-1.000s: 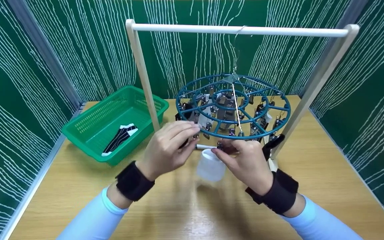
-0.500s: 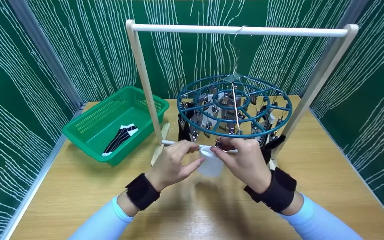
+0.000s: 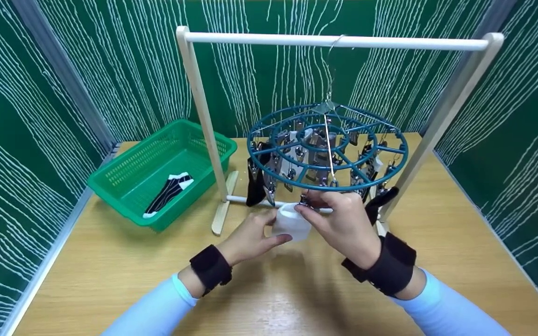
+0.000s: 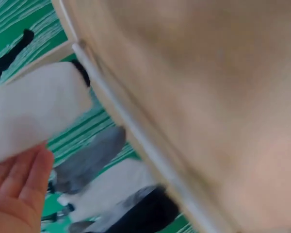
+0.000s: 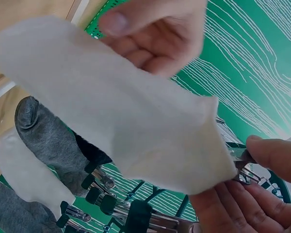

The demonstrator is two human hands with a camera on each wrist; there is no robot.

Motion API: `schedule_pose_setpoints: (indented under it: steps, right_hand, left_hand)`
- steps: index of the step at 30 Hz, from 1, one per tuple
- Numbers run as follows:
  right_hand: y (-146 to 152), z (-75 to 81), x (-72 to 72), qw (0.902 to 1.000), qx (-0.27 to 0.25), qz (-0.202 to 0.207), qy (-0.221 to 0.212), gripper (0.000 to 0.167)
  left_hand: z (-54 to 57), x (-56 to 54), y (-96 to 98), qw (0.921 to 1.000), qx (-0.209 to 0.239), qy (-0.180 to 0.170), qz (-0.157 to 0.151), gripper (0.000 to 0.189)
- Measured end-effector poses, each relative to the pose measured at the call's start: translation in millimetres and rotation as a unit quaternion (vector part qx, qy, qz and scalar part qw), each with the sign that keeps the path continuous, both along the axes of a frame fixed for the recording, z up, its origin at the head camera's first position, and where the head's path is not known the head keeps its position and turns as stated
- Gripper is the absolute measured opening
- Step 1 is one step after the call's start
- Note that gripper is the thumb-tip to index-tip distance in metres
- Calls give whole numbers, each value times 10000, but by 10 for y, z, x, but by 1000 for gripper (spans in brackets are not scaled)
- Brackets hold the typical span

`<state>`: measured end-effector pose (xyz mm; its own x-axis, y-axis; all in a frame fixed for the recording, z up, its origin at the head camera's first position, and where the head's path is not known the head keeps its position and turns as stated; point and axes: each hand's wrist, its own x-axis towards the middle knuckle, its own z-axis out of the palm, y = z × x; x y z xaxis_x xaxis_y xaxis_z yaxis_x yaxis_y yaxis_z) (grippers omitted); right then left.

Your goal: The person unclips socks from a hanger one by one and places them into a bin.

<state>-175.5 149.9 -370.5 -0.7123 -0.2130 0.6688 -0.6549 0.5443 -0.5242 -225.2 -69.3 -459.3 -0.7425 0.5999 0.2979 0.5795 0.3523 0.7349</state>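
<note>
A white sock (image 3: 292, 223) hangs at the near edge of a round blue-green drying hanger (image 3: 357, 187). My right hand (image 3: 350, 228) pinches a metal clothes clip (image 5: 240, 156) at the sock's cuff, thumb on one side and fingers on the other, as the right wrist view shows. My left hand (image 3: 250, 238) is at the sock's left side. In the left wrist view its fingers (image 4: 31, 174) lie fairly straight against the white fabric, and in the right wrist view the thumb stands apart from them. Part of the left fingers is hidden behind the sock.
The hanger hooks onto a wooden rack's white bar (image 3: 269, 39). Other socks hang from its clips, among them a grey sock (image 5: 53, 141) and a black sock (image 3: 254, 184). A green basket (image 3: 119, 207) at left holds a striped sock (image 3: 168, 193).
My left hand has come down from the hanger's left edge to the white sock's side. The black sock at left has come into view. My right hand stays at the clip.
</note>
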Motion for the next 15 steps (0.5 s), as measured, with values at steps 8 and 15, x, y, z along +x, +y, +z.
schedule_pose_setpoints:
  steps: [8, 15]
  right_hand:
    - [21, -30, 1, 9996, 185, 110, 184, 14]
    - [26, -46, -6, 9982, 133, 179, 551, 13]
  left_hand:
    - [-133, -20, 46, 9911, 903, -981, 27, 30]
    - [-81, -9, 40, 9925, 1001, -674, 175, 26]
